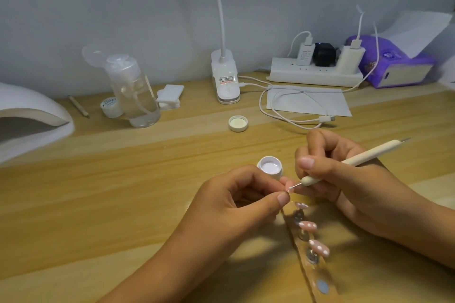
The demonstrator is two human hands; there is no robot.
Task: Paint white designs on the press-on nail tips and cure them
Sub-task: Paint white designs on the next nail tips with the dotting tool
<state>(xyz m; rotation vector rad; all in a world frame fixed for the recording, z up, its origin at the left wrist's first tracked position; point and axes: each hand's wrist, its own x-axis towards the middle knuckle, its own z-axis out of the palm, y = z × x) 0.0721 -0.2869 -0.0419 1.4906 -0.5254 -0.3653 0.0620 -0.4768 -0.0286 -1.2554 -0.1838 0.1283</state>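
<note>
My left hand (236, 200) pinches a small pink nail tip (364, 184) between thumb and fingers above the table. My right hand (344, 179) grips a cream dotting tool (357, 158), its metal point touching that tip with a white blob on it. Just behind stands an open jar of white gel (269, 167). Below the hands a clear holder strip (311, 263) carries three pink nail tips with white dots (307, 225), on metal stands. The white curing lamp (29, 118) sits at the far left.
The jar's lid (238, 123) lies further back. At the rear stand a pump bottle (134, 94), a small pot (111, 106), cotton pads (170, 96), a clip lamp base (225, 79), a power strip (315, 74) with cables, and a purple tissue pack (394, 64).
</note>
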